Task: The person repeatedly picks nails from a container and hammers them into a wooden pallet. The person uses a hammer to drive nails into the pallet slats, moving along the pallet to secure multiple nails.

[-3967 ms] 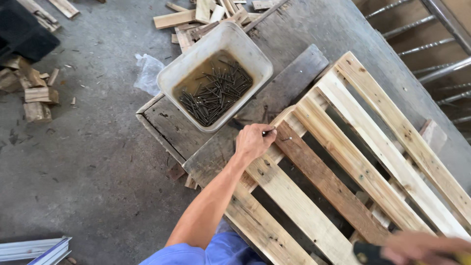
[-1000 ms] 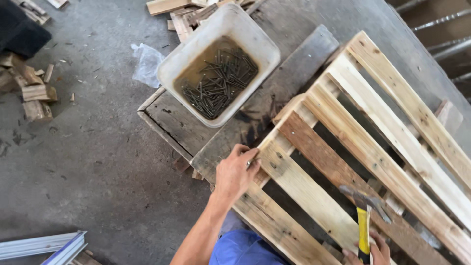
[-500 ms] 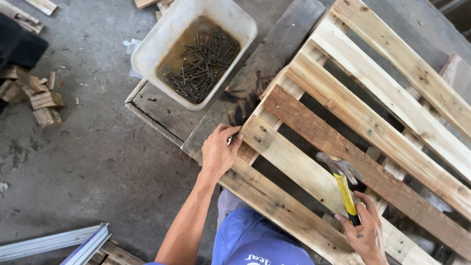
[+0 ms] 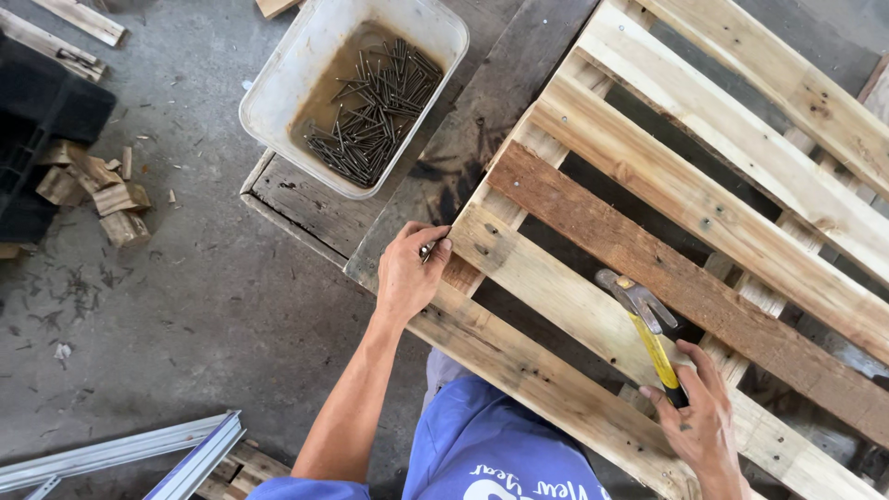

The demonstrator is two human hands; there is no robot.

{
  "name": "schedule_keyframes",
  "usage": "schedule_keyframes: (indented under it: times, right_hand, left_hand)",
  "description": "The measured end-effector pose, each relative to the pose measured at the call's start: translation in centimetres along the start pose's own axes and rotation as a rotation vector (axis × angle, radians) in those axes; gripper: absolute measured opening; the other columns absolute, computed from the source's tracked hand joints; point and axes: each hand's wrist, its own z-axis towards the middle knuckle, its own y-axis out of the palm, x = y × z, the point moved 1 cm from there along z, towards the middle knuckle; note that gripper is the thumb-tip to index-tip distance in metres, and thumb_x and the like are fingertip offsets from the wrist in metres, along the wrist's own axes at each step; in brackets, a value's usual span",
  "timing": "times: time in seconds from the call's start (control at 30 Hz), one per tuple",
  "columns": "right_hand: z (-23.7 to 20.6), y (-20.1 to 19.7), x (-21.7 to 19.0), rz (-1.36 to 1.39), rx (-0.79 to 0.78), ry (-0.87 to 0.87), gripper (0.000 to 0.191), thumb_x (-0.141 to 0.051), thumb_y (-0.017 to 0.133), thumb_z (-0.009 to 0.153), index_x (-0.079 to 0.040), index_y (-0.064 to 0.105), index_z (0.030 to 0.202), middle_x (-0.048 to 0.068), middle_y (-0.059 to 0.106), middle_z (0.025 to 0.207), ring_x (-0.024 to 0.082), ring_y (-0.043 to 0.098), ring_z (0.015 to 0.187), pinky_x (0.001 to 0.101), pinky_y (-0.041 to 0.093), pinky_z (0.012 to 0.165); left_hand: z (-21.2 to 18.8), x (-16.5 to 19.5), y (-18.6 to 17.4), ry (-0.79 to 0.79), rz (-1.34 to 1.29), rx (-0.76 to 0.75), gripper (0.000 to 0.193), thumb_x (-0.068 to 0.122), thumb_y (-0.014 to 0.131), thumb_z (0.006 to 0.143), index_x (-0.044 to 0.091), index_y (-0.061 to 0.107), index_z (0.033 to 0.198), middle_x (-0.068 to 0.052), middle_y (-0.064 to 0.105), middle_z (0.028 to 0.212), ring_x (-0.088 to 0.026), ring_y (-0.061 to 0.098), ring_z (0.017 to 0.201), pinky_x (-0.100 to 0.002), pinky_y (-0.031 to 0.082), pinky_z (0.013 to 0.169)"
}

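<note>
The left hand (image 4: 407,273) pinches a small metal nail (image 4: 427,248) at the pale wooden pallet's (image 4: 704,199) edge. The right hand (image 4: 704,421) grips a yellow-handled claw hammer (image 4: 648,329) above an open gap.

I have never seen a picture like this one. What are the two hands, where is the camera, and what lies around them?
The camera sits on a person's head and looks down at that person's own bare hands. The left hand pinches a nail at the edge of a wooden pallet. The right hand grips a yellow-handled hammer above the slats. A white tub full of nails stands on a darker board. Small wood scraps lie on the concrete floor.
</note>
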Motion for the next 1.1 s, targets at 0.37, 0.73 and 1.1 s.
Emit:
schedule_keyframes:
  times: [0.37,0.73,1.1]
  right_hand:
    - [0.4,-0.6,-0.6,0.027,-0.007,0.047,0.040,-0.023,0.082,0.071,0.003,0.066,0.096,0.019,0.057,0.143,0.040,0.057,0.127,0.0470,0.050,0.097]
    - [0.6,-0.7,-0.6,0.008,-0.025,0.040,0.039,-0.023,0.082,0.072,0.001,0.068,0.098,0.018,0.057,0.143,0.040,0.057,0.129,0.0493,0.049,0.100]
    - [0.3,-1.9,-2.4,-0.229,0.223,-0.311,0.038,-0.036,0.078,0.072,-0.006,0.068,0.093,0.016,0.058,0.134,0.035,0.063,0.110,0.0524,0.058,0.079]
  left_hand:
    - [0.1,-0.6,0.2,0.061,-0.047,0.014,0.024,0.019,0.071,0.094,0.005,0.076,0.113,-0.010,0.073,0.107,-0.027,0.072,0.095,-0.035,0.054,0.082]
    - [0.2,-0.1,0.2,-0.016,-0.038,-0.011,0.027,0.022,0.072,0.094,0.006,0.076,0.115,-0.009,0.072,0.108,-0.025,0.071,0.094,-0.034,0.053,0.082]
    - [0.5,0.5,0.3,-0.149,0.117,0.014,0.034,0.033,0.074,0.086,0.013,0.079,0.114,-0.008,0.075,0.119,-0.028,0.070,0.109,-0.038,0.053,0.094]
